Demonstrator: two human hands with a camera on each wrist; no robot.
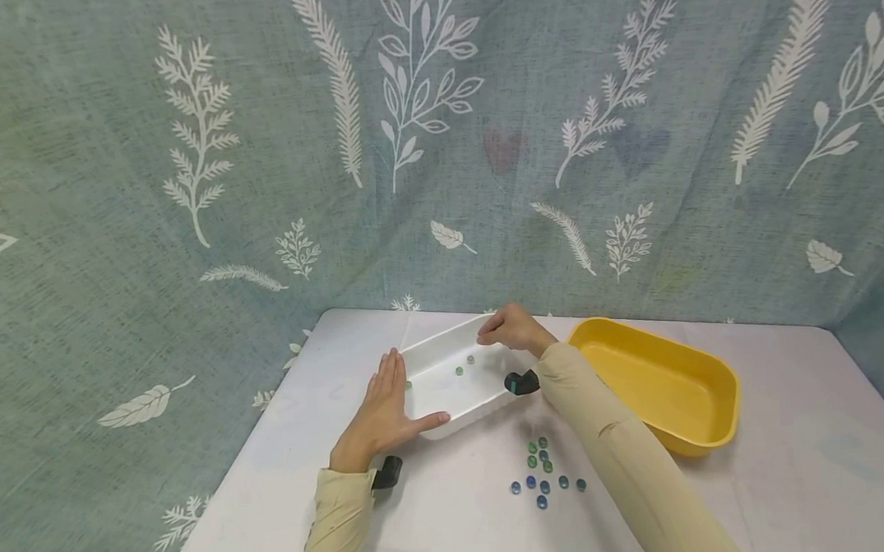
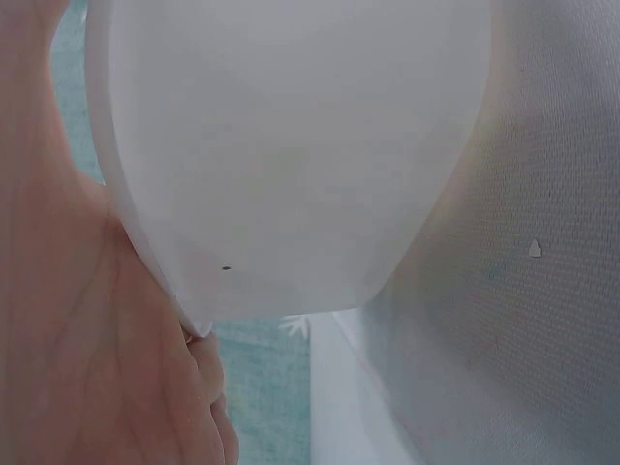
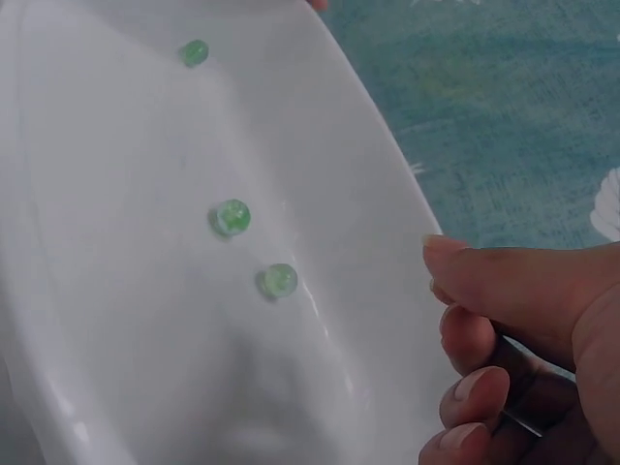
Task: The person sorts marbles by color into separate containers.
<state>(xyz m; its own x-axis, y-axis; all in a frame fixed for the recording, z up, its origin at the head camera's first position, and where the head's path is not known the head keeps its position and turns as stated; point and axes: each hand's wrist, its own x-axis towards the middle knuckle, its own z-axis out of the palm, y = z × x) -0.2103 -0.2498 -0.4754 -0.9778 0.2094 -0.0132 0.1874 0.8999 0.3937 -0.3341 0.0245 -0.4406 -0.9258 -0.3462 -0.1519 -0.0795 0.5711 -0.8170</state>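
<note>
A white rectangular tray (image 1: pixel 455 396) lies at an angle on the table, with three pale green glass marbles (image 3: pixel 280 280) on its floor. My left hand (image 1: pixel 377 410) rests along its left end, fingers straight and thumb spread over the near rim. In the left wrist view, the palm lies beside the tray's outer wall (image 2: pixel 291 165). My right hand (image 1: pixel 514 329) is at the far right side, fingers curled over the tray. Its thumb and index fingertips (image 3: pixel 446 250) meet close to the rim; whether anything small is between them is hidden.
Several green and blue marbles (image 1: pixel 544 487) lie grouped on the white table (image 1: pixel 453 527), nearer me. A yellow tray (image 1: pixel 661 382) stands to the right, beside my right forearm. A patterned green-grey cloth (image 1: pixel 441 251) hangs behind the table.
</note>
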